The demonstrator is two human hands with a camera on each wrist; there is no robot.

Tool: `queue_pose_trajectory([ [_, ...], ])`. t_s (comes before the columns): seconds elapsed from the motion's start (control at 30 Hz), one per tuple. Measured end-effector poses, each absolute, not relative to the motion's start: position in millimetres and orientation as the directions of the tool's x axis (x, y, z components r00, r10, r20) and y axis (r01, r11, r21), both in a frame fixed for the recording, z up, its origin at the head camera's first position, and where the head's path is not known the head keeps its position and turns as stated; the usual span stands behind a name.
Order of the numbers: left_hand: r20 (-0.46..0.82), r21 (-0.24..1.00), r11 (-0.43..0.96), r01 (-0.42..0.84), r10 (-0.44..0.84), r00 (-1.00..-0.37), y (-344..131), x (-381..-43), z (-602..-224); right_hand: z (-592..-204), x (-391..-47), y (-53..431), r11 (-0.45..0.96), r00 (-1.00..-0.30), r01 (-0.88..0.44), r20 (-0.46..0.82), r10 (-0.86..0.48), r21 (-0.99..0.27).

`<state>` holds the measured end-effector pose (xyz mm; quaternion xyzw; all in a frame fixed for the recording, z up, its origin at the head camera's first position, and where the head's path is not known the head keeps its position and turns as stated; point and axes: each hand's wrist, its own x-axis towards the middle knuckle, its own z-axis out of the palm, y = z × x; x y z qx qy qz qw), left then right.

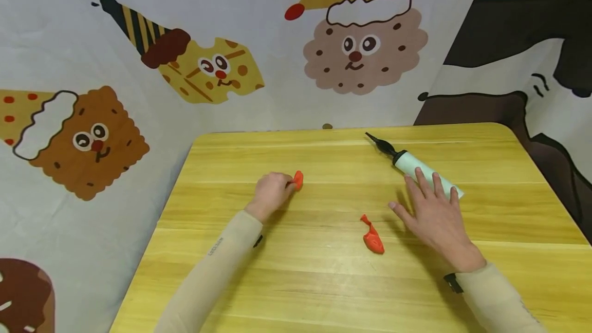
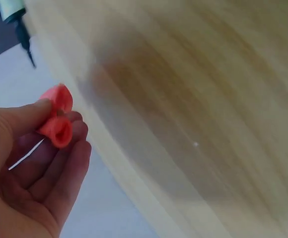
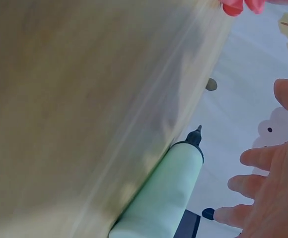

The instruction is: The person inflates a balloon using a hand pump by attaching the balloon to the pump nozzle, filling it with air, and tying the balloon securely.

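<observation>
Between thumb and fingers, my left hand (image 1: pixel 272 195) pinches a limp red balloon (image 1: pixel 298 181) at the middle left of the table. Up close in the left wrist view, the open neck of this balloon (image 2: pixel 62 132) shows below the thumb. My right hand (image 1: pixel 438 222) has its fingers spread over the handle end of a pale green hand pump (image 1: pixel 410 163). The pump has a black nozzle pointing to the back left and lies on the tabletop. Fingers and pump stand apart in the right wrist view (image 3: pixel 159 193). Another limp red balloon (image 1: pixel 373 240) lies between the hands.
The wooden table (image 1: pixel 305 292) has rounded back corners and meets a hanging cloth (image 1: pixel 282 102) printed with cartoon cookies and cheese. At the right, the cloth shows dark brown and black shapes (image 1: pixel 513 24).
</observation>
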<state>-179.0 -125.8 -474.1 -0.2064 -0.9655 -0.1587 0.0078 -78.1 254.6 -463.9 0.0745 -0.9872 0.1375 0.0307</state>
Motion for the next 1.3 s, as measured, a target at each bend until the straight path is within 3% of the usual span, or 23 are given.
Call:
queue_pose_trajectory([
  [0.33,0.01,0.718,0.677,0.162,0.222,-0.975,-140,-173,-470,-457,-98,266,0.955,-0.988,-0.146,0.093,-0.126,-0.258],
  [0.43,-0.076,0.88,0.474,0.016,0.174,-0.982,-141,-170,-472,-456,-108,269,0.953,-0.988,-0.143,0.089,-0.123,-0.266],
  [0.53,-0.196,0.964,0.211,-0.164,0.139,-0.971,-140,-167,-475,-457,-119,272,0.954,-0.988,-0.149,0.089,-0.13,-0.26],
  [0.67,-0.288,0.954,-0.056,-0.296,0.118,-0.95,-136,-163,-480,-459,-130,280,0.956,-0.988,-0.148,0.071,-0.134,-0.254],
  [0.87,-0.311,0.884,-0.316,-0.343,0.147,-0.939,-125,-159,-485,-465,-142,294,0.949,-0.995,-0.067,-0.053,-0.087,-0.307],
  [1.3,-0.341,0.757,-0.552,-0.35,0.124,-0.932,-108,-157,-485,-474,-143,296,0.942,-0.998,-0.053,-0.016,-0.062,-0.331],
])
